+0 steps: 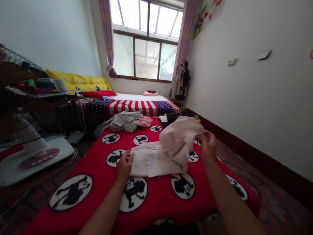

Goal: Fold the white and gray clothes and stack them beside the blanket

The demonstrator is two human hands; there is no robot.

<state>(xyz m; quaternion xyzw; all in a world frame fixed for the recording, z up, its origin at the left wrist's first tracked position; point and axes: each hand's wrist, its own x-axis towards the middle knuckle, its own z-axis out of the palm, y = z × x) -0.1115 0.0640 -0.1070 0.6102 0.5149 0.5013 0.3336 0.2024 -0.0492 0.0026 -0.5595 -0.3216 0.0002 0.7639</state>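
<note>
A pale pink garment (153,163) lies partly flat on a red cloth (156,199) printed with black monkeys in white circles. Its right part is lifted and bunched in the air, and its exact kind is hard to tell. My left hand (124,164) is at the flat left edge, its fingers curled closed on the fabric. On the other side, my right hand (209,143) pinches the raised end, holding it above the cloth.
Crumpled grey and pink clothes (127,120) lie at the cloth's far left corner, dark clothing (172,118) at the far right. Behind stands a bed with a striped, starred cover (133,107). A white fan base (36,156) stands at left; a wall (254,91) runs along the right.
</note>
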